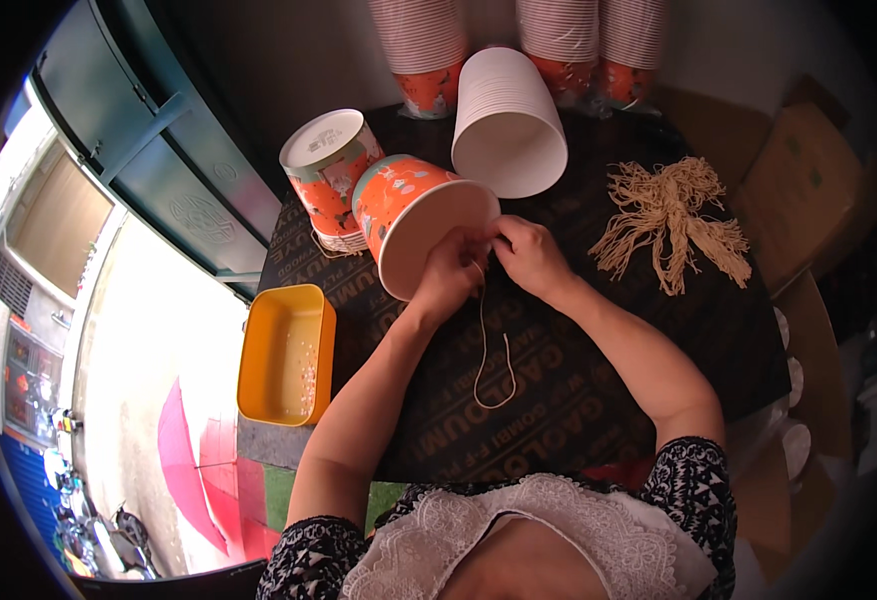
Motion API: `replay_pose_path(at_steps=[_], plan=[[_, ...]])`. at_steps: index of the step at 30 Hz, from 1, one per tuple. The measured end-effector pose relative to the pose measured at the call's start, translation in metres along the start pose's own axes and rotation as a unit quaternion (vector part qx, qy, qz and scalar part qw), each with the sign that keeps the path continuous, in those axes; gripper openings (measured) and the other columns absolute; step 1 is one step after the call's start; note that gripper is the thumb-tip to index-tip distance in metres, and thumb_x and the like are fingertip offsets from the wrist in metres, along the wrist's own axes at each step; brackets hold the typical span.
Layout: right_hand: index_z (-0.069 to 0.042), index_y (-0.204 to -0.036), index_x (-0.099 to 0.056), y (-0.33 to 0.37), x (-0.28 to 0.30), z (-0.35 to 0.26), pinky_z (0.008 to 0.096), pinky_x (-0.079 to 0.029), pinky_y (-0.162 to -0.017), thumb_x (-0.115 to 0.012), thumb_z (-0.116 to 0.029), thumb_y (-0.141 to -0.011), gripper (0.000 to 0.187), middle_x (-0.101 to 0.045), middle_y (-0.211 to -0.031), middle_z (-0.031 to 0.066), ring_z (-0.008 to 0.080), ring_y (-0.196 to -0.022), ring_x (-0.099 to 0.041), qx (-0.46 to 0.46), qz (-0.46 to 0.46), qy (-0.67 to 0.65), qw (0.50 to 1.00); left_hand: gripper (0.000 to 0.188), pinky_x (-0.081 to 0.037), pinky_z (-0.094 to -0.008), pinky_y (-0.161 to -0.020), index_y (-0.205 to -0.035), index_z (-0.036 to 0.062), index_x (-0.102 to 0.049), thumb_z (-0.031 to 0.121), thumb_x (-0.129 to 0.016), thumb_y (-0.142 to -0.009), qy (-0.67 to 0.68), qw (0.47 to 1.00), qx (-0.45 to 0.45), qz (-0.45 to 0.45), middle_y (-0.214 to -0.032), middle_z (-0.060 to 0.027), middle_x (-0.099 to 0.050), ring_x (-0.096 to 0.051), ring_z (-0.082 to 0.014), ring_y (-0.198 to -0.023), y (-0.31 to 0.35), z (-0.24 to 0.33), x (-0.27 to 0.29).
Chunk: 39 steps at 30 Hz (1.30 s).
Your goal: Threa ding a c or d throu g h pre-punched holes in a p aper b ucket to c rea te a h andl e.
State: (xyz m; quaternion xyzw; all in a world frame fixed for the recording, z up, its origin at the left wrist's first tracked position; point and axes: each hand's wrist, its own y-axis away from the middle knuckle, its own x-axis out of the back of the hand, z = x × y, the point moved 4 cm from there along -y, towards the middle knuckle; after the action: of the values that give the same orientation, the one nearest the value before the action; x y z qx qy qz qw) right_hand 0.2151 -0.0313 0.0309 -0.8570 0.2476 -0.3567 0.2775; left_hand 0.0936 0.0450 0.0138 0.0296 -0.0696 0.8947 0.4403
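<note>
An orange patterned paper bucket (383, 195) lies on its side on the dark table, its white mouth turned toward me. My left hand (446, 272) is at the mouth, fingers closed on a thin beige string (483, 345) whose loose end hangs in a loop over the tabletop. On the right side of the rim, my right hand (533, 258) pinches the bucket's edge close to the left fingertips. What lies between the fingertips is partly hidden. Just behind the bucket stands an upside-down stack of similar buckets (326, 160), with string at its lower rim.
A bundle of beige strings (673, 225) lies at the right of the table. White nested buckets (508, 130) lie at the back, before tall wrapped stacks (423, 50). A yellow bin (286, 355) with small white bits sits at the left edge. Cardboard boxes (798, 180) stand at right.
</note>
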Motion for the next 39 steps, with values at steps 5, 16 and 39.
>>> replay_pose_path(at_steps=[5, 16, 39], plan=[[0.0, -0.086, -0.059, 0.005, -0.007, -0.001, 0.0452, -0.051, -0.068, -0.059, 0.0, -0.079, 0.007, -0.063, -0.084, 0.0189, 0.0392, -0.081, -0.062, -0.024, 0.034, -0.005, 0.999, 0.025, -0.049, -0.0311, -0.059, -0.111, -0.0009, -0.053, -0.002, -0.054, -0.086, -0.149, 0.966, -0.198, 0.072, -0.084, -0.0088, -0.059, -0.059, -0.0166, -0.071, 0.001, -0.003, 0.0], [-0.002, -0.091, -0.065, 0.008, -0.009, -0.004, 0.0436, -0.052, -0.07, -0.059, 0.0, -0.079, 0.013, -0.065, -0.087, 0.0179, 0.0378, -0.081, -0.063, -0.053, 0.038, -0.015, 0.998, 0.026, -0.05, -0.047, -0.069, -0.104, 0.0008, -0.054, -0.003, -0.055, -0.078, -0.405, 0.865, -0.266, 0.128, -0.093, -0.023, -0.058, -0.06, -0.0404, -0.084, 0.014, 0.023, -0.009], [0.001, -0.113, -0.061, 0.001, -0.01, 0.012, 0.0404, -0.052, -0.08, -0.049, 0.0, -0.088, 0.028, -0.064, -0.103, 0.0256, 0.038, -0.097, -0.063, -0.057, -0.078, -0.082, 0.992, 0.019, -0.05, -0.0489, -0.058, -0.1, -0.003, -0.045, 0.003, -0.052, -0.084, -0.496, 0.825, -0.262, 0.07, -0.079, -0.0244, -0.06, -0.061, -0.0415, -0.068, 0.009, 0.003, -0.003]])
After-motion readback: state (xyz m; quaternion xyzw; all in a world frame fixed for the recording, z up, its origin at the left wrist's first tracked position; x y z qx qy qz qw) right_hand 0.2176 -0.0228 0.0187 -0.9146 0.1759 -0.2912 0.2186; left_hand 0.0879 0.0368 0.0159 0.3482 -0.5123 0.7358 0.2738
